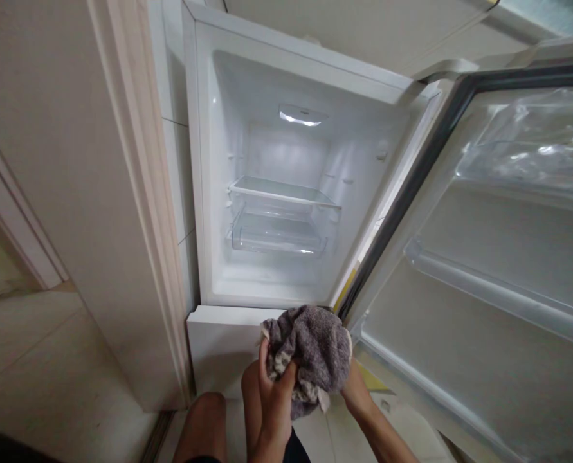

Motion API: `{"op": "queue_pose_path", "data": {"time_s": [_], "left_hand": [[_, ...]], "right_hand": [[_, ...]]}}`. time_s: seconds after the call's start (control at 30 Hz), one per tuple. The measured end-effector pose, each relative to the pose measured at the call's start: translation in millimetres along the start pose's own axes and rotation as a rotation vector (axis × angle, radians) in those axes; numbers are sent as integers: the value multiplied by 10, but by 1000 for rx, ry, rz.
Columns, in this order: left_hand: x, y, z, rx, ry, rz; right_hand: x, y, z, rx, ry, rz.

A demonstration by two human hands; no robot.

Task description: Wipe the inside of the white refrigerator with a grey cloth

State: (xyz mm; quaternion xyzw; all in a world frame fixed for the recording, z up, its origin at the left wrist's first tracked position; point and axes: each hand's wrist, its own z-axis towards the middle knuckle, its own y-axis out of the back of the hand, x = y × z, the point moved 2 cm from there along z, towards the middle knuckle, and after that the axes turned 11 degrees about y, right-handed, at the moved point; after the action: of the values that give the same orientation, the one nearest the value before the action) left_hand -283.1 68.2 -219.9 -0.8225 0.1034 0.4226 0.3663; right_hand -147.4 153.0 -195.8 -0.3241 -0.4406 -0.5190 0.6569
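A crumpled grey-brown cloth (318, 344) with pale patches is bunched up between my two hands, low in front of the open fridge (204, 161). My left hand (276, 392) grips its near left side, the thumb pressed on the front and a finger along the edge. At the right side of the cloth is my right hand (356, 386); its fingers are hidden behind the fabric, which rests against it. Inside the lit fridge are a glass shelf (281, 190) and, below it, a clear drawer (276, 243).
The fridge door (498, 257) stands wide open on the right, with clear door racks (483, 283) and a plastic bag (546, 135) in the upper one. A closed white lower front (223, 347) lies beneath the compartment. A wooden door frame (136, 193) borders the left. My knees (206, 418) are close below.
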Motion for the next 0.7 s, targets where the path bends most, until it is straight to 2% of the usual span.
{"op": "queue_pose_path", "data": {"time_s": [0.07,0.17,0.3,0.4,0.47,0.57,0.7], "left_hand": [[26,-16,73,-125,-24,-80],[-25,-18,120,-270,-152,-89],[-94,-2,58,-329,-205,-38],[-97,-13,-34,-312,-178,-3],[-82,-28,-85,-277,-136,6],[-30,-46,-102,-160,-26,-16],[65,-37,-7,-3,149,-28]], "right_hand": [[111,-25,7,23,-46,67],[194,-58,-113,49,-157,197],[138,-147,-362,98,-241,316],[56,-294,-451,122,-209,376],[16,-395,-455,93,-182,419],[-9,-501,-427,0,-221,456],[16,-578,-365,-100,-245,519]]}}
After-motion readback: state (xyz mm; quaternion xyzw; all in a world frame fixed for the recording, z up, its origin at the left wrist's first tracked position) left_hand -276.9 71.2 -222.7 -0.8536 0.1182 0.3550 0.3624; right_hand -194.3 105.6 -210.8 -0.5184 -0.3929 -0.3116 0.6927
